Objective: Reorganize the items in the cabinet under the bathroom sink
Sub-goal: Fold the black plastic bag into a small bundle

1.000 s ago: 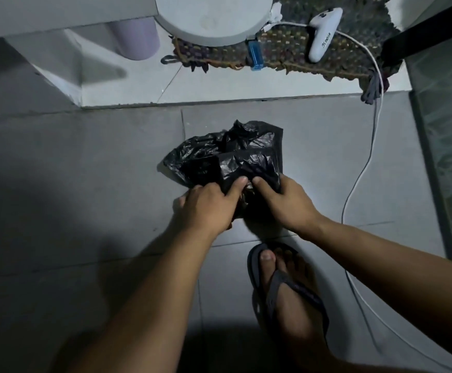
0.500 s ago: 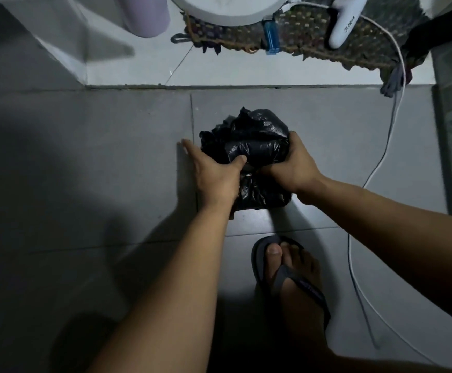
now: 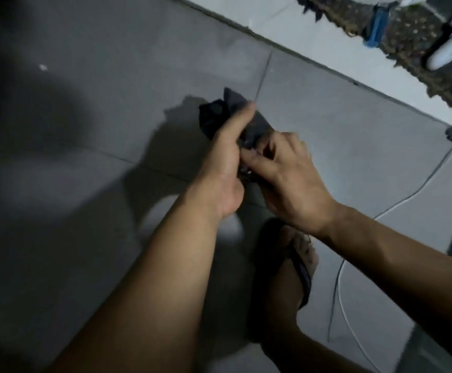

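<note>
- Bag (image 3: 216,114): black plastic, crumpled into a wad, held above the grey floor (image 3: 85,184); no cabinet in view, so I judge stowing is still to come.
- Left hand (image 3: 226,157): clenched round the wad, thumb along its top; right hand (image 3: 286,179): fingers pinching the near end.
- Advice: I would press the air out and fold tightly, one hand anchoring; a loose wad springs open.
- Hazard: white cable (image 3: 418,195) beside my sandal (image 3: 300,267); I would step clear of it.
</note>
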